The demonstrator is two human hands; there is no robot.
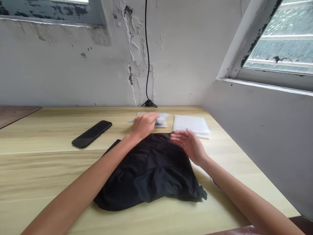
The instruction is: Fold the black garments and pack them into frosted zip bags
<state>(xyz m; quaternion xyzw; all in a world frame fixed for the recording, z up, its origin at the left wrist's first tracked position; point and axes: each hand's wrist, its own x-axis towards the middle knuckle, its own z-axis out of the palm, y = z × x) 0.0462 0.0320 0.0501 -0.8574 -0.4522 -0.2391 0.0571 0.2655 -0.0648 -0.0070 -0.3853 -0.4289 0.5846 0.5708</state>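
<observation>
A folded black garment (151,173) lies on the wooden table (49,163) in front of me. Beyond its far edge, my left hand (144,125) rests on a clear plastic bag (163,119), fingers curled round the bag's near edge. My right hand (189,145) hovers open over the garment's far right corner, palm turned left and fingers spread. It holds nothing.
A stack of white plastic bags (192,125) lies to the right of the clear one. A black phone (92,133) lies face up at the left. A black cable (147,65) hangs down the peeling wall. The right wall and a window stand close to the table's edge.
</observation>
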